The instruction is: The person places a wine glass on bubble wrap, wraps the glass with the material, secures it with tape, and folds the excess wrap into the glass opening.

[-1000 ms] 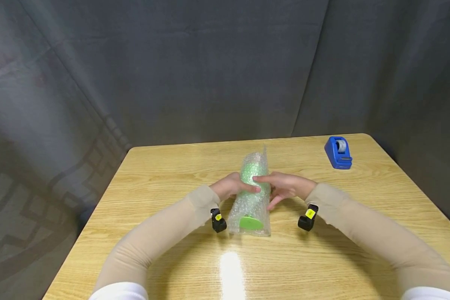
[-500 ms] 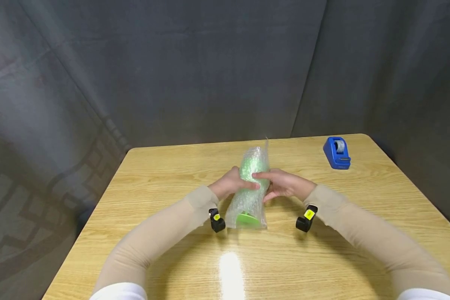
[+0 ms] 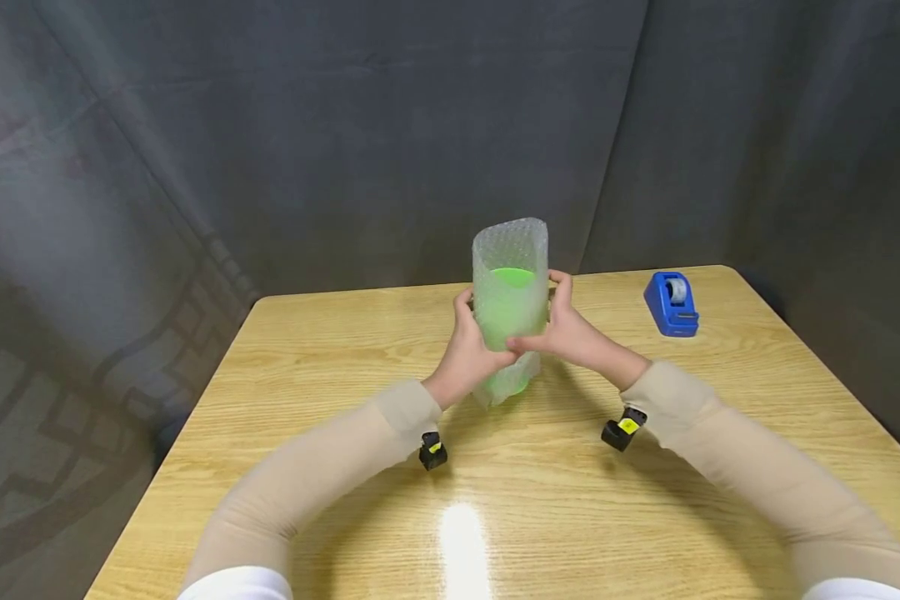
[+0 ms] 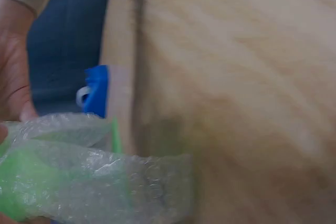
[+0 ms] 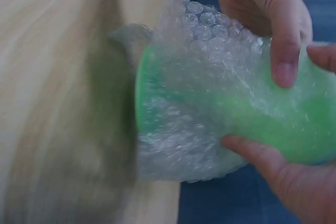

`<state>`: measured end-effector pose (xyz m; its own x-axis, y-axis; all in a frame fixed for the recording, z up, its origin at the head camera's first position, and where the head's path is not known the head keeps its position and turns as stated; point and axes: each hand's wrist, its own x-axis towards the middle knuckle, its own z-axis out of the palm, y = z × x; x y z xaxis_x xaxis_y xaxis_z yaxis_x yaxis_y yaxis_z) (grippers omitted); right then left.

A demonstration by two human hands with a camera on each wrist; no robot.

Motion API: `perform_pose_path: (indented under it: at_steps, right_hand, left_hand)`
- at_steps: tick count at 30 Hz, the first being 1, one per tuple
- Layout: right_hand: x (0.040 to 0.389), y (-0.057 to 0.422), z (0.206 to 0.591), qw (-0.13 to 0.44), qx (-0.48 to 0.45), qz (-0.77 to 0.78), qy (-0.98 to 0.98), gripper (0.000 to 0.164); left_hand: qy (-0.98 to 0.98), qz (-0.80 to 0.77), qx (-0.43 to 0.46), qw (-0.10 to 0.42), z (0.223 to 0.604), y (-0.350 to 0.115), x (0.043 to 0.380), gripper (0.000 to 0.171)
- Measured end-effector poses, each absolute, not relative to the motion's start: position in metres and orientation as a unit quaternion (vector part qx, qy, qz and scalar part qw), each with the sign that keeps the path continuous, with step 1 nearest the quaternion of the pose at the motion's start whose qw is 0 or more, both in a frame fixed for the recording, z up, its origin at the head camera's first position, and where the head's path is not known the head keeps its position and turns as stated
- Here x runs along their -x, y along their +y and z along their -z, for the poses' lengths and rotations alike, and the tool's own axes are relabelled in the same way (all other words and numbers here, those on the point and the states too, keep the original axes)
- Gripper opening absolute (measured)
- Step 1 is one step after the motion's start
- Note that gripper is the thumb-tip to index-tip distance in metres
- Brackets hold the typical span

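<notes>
A green stemmed cup (image 3: 513, 304) stands wrapped in a sleeve of clear bubble wrap (image 3: 510, 242). In the head view the wrapped cup is upright above the table's middle, its opening facing up and toward me, with wrap reaching past the rim. My left hand (image 3: 468, 354) grips it from the left and my right hand (image 3: 570, 333) from the right; the thumbs meet at the front. In the right wrist view the cup's round green foot (image 5: 140, 90) shows inside the loose end of the wrap. Most fingers are hidden behind the bundle in the head view.
A blue tape dispenser (image 3: 672, 307) with a roll of clear tape sits at the table's back right. The wooden table (image 3: 330, 350) ends at a grey curtain (image 3: 420, 150) behind it. Black cameras are strapped at both wrists.
The wrapped cup was lying with its foot toward me. Both hands have raised it and tipped it upright, so its opening now shows at the top.
</notes>
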<state>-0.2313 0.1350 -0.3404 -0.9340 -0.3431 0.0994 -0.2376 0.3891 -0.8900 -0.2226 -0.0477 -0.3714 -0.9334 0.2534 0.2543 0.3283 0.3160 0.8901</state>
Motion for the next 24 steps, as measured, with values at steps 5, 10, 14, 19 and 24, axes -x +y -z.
perform_pose_path:
  at_steps: [5,10,14,19,24]
  right_hand:
    - [0.228,0.139,0.360,0.026,0.228,0.520,0.823,0.105]
    - [0.225,0.142,0.371,0.016,0.250,0.528,0.811,0.104]
    - [0.224,0.143,0.375,0.011,0.260,0.532,0.806,0.105]
    - [0.225,0.146,0.374,0.022,0.278,0.528,0.802,0.107]
    - [0.225,0.161,0.350,0.092,0.269,0.483,0.828,0.102]
  left_hand:
    - [-0.810,0.554,0.189,0.020,0.387,-0.045,0.216,0.104]
    - [-0.809,0.554,0.194,0.013,0.395,-0.042,0.212,0.102]
    - [-0.807,0.555,0.203,0.015,0.397,-0.042,0.212,0.102]
    - [-0.804,0.557,0.206,0.015,0.398,-0.043,0.213,0.102]
    - [-0.810,0.555,0.187,0.015,0.398,-0.044,0.215,0.105]
